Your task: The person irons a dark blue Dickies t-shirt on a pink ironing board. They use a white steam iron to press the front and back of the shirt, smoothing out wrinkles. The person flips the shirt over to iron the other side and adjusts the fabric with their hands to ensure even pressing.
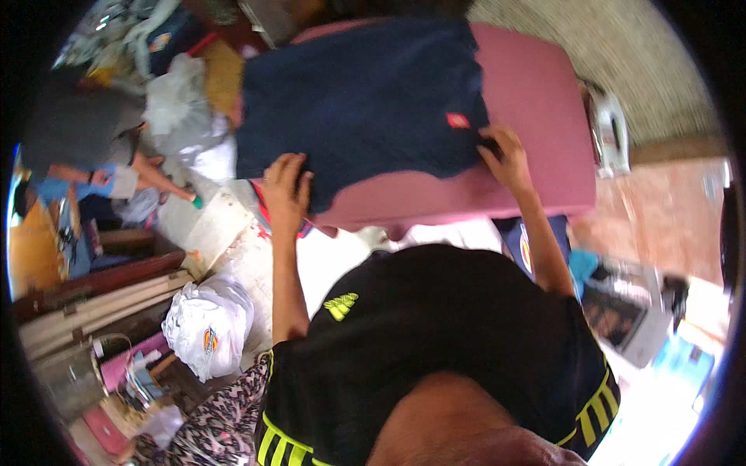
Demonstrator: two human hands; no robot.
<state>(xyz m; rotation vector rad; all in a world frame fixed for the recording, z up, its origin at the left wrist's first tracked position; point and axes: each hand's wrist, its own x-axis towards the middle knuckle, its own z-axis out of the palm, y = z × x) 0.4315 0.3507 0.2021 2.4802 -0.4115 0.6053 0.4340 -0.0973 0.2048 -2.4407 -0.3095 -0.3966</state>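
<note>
a: on the pink padded board (pixel 536 93), toward its near edge, i see the navy shirt (pixel 365 101) lying flat, its small red patch (pixel 458 120) close to the right hem corner.

b: and the hands?

a: left hand (pixel 286 186) rests open, palm down, at the shirt's near-left corner, where cloth meets the board's near edge. right hand (pixel 505 155) looks curled on the near-right corner, fingers seemingly pinching the fabric, though i can't be certain.

b: how would you do it well?

a: my judgement: hold the left palm as an anchor and draw the right corner outward, so the hem lies straight along the near edge without creases. keep the cloth clear of the white iron (pixel 610 128) standing just off the board's right edge.

b: anything else around?

a: a white bag (pixel 208 326) on the floor at left, and another person's arm (pixel 159 180) farther left.
</note>
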